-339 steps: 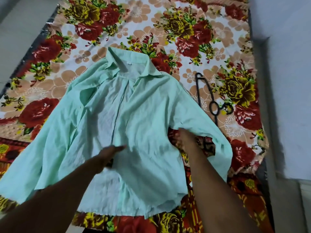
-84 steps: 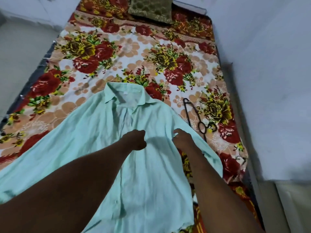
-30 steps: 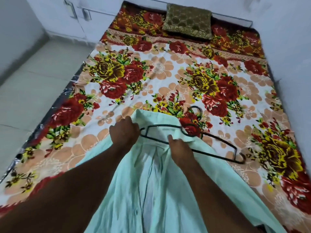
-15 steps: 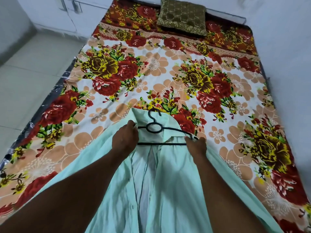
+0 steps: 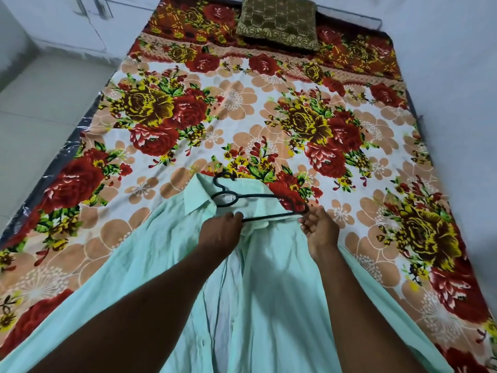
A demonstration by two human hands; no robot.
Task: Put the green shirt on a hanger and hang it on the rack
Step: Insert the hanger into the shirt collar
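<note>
Two hands [image 5: 220, 232] [image 5: 320, 230] hold hanger [image 5: 258, 195] over shirt [image 5: 269, 292] on floral bedsheet [image 5: 242, 109].

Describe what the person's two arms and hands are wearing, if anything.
Nothing shows on either. The left hand and right hand are bare, with no gloves, rings or watch in view. Both forearms are uncovered as far as the frame shows; no sleeve reaches into the picture.

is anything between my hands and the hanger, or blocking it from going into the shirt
Nothing visible. Both hands, left and right, are at the black hanger, which lies on the green shirt at its open collar. No rack is in view.
</note>
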